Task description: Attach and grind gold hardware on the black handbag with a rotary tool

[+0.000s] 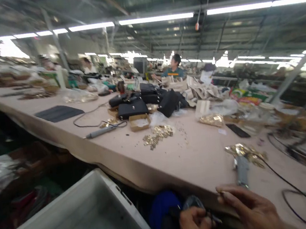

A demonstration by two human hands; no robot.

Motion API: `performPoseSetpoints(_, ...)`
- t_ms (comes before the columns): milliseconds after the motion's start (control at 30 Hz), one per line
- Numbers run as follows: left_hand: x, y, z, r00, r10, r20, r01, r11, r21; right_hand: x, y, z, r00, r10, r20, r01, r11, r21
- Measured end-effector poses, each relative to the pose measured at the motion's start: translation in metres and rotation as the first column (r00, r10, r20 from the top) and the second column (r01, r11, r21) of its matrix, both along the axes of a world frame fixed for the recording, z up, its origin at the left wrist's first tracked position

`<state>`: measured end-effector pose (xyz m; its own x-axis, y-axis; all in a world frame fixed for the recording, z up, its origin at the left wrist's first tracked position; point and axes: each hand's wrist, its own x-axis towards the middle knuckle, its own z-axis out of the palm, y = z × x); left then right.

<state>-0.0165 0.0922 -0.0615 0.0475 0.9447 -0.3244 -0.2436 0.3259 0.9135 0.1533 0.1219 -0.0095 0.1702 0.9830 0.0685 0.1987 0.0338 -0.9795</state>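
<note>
Low down, hands (225,214) cut off — left (194,223) pinching dark piece (194,202), right (249,207) half-curled, blurred.

Long pinkish worktable (125,159) runs L to R. Grey plastic bin (79,221) below its near edge, bottom L. On table: pile of small gold metal fittings (157,134), small cardboard box (139,122) just behind it, grey corded hand tool (99,132) to the L w/ black cable (91,117). Black bags (140,103) stacked mid-table, dark flat sheet (59,113) well to the L. Gold foil scraps (245,152) near R, second grey tool (242,170) touching them. Black phone (238,130) beyond. Seated workers (175,68) at far end, blurred. Tube lights (155,18) overhead.
</note>
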Motion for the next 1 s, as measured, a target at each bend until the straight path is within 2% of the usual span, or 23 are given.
performPoseSetpoints(67,0.007,0.002,-0.005,0.999,0.038,-0.016,-0.037,0.999,0.025,0.003,-0.029,-0.017,0.998,-0.015,-0.061,0.015,1.000,-0.005)
performPoseSetpoints(167,0.013,0.006,-0.008,1.000,0.011,-0.002,-0.011,0.999,0.036,-0.003,-0.049,-0.031,0.997,0.033,-0.064,-0.029,0.998,0.063)
performPoseSetpoints(367,0.017,0.006,-0.009,0.999,0.003,0.044,-0.004,1.000,0.028,-0.010,-0.049,-0.046,0.970,0.045,-0.240,-0.046,0.999,0.000)
performPoseSetpoints(467,0.021,0.006,-0.012,0.999,0.013,0.051,-0.014,1.000,0.021,-0.009,-0.044,-0.051,0.969,0.007,-0.248,-0.015,1.000,-0.028)
performPoseSetpoints(633,0.025,0.009,-0.012,0.997,-0.012,0.070,0.010,1.000,0.028,-0.005,-0.038,-0.054,0.977,-0.154,-0.149,0.153,0.988,-0.023)
performPoseSetpoints(700,0.026,0.010,-0.011,0.998,-0.023,0.066,0.021,1.000,0.023,-0.003,-0.037,-0.053,0.977,-0.180,-0.110,0.180,0.984,-0.011)
performPoseSetpoints(1000,0.026,0.012,-0.012,0.996,-0.090,0.026,0.089,0.996,0.012,-0.008,-0.025,-0.044,1.000,0.007,-0.026,-0.006,0.999,0.031)
